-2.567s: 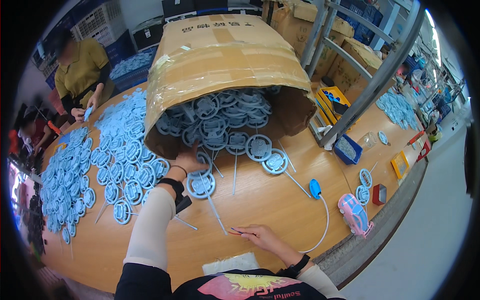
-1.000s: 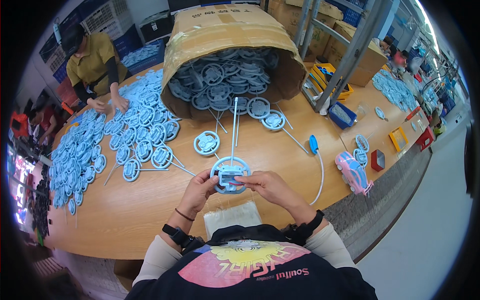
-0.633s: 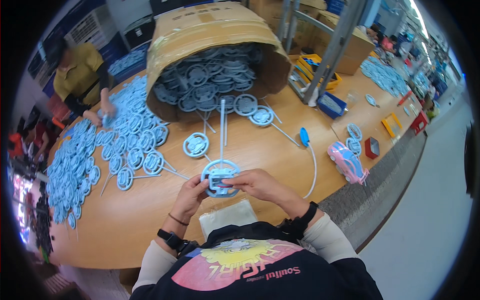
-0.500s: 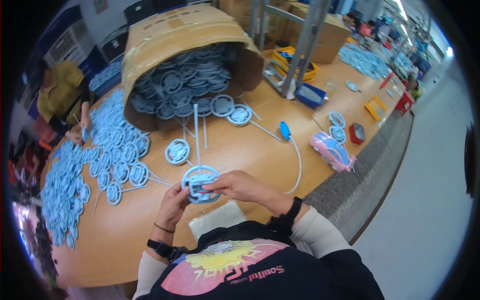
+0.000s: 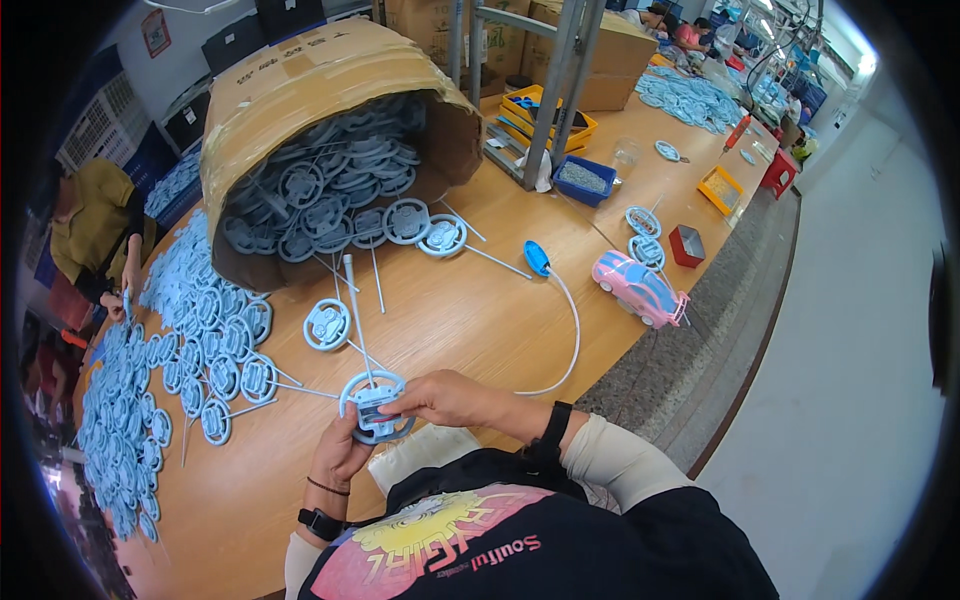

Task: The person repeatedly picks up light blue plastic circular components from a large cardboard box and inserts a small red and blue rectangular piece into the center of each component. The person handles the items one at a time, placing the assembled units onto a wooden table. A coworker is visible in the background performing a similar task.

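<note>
Between my two hands is a light blue toy steering wheel with a long thin stem pointing away from me. My left hand grips its left rim with the thumb on top. The fingers of my right hand press at the wheel's middle, where a dark and reddish recess shows; whatever small part they may pinch there is hidden. Just beyond lies another toy steering wheel. A white cloth or bag lies close to my body under my wrists.
A large cardboard box on its side holds many steering wheels. Loose wheels pile up at left, near a co-worker. To the right are a blue controller with a white cable, a pink toy car, a blue bin and a metal rack post.
My view has shifted, so the table's things sit further left in the picture. Both hands stay on the same steering wheel, my right fingers still at its middle.
</note>
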Available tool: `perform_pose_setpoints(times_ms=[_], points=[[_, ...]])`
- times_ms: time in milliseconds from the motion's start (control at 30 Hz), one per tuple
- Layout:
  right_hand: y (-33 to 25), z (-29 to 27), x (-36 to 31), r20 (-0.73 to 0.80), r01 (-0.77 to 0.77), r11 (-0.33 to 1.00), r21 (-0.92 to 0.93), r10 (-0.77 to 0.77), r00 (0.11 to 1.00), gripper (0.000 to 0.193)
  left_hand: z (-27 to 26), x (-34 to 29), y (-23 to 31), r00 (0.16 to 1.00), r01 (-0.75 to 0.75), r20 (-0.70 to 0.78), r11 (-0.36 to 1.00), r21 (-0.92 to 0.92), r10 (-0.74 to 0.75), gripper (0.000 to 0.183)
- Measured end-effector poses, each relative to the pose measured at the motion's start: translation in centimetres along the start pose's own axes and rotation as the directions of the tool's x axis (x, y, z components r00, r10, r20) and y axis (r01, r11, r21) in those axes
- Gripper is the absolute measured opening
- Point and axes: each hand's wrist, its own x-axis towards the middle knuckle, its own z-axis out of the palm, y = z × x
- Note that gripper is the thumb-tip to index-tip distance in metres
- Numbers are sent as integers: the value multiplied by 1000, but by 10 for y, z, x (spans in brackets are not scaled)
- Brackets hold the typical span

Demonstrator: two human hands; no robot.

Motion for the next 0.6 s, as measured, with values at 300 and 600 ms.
perform_pose_setpoints(times_ms=[300,600], points=[[17,18,19,106,-59,998,-9,60,993,30,-38,4,-13,1000,-16,-25,1000,-19,16,49],[41,3,30,98,-131,977,169,115,988,34,-168,-3,99,683,-642,-431,766,29,589,53]])
